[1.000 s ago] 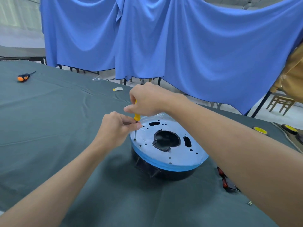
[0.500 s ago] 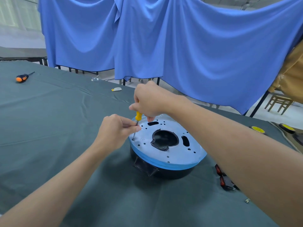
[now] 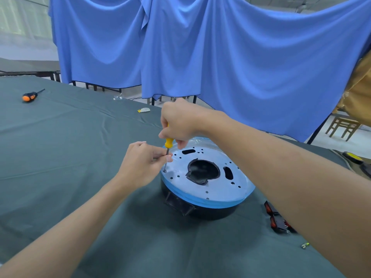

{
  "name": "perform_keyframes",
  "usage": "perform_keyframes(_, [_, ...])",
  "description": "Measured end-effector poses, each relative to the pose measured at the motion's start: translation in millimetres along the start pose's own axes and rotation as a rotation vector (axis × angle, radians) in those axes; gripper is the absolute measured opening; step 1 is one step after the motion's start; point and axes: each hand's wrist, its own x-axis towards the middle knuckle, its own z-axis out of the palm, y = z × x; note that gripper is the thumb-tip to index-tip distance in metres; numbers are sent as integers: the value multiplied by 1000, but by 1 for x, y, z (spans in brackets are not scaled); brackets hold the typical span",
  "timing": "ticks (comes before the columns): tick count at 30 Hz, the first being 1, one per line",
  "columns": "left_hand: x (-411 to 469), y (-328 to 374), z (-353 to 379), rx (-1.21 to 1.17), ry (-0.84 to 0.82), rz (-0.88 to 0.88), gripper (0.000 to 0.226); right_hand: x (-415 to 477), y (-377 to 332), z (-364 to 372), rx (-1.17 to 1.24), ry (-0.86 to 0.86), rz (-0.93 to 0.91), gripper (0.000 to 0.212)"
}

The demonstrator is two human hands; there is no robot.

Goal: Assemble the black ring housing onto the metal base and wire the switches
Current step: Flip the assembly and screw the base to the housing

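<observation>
Right grip [image 3: 180, 121] stays clamped on the screwdriver [image 3: 169, 142]; left grip [image 3: 144, 163] pinches its shaft (now straighter).

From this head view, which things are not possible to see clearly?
1. Yellow screwdriver: head view, handle mostly hidden inside the right hand; the left hand pinches the shaft.
2. Screw at its tip: too small to judge its depth.
3. Black ring housing: mostly covered by the metal base.
4. Red switches: partly behind the right forearm; terminals unreadable.
</observation>
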Motion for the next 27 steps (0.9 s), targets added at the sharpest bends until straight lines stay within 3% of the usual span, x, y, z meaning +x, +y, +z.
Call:
perform_keyframes(4, [2, 1, 3, -46, 49, -29, 18, 0, 5, 6, 110, -40, 103, 35])
perform_keyframes(8, [2, 2, 4, 0, -14, -13, 19, 0, 8, 8, 165, -42, 118, 37])
perform_keyframes(14, [-2, 0, 1, -99, -58, -66, 18, 0, 7, 0, 223, -19, -22, 5])
perform_keyframes(21, [-2, -1, 3, -20, -99, -26, 17, 3, 2, 8, 124, -7, 59, 25])
perform_keyframes(27, [5, 6, -5, -76, 60, -96, 8, 6, 1, 8, 34, 28, 145, 29])
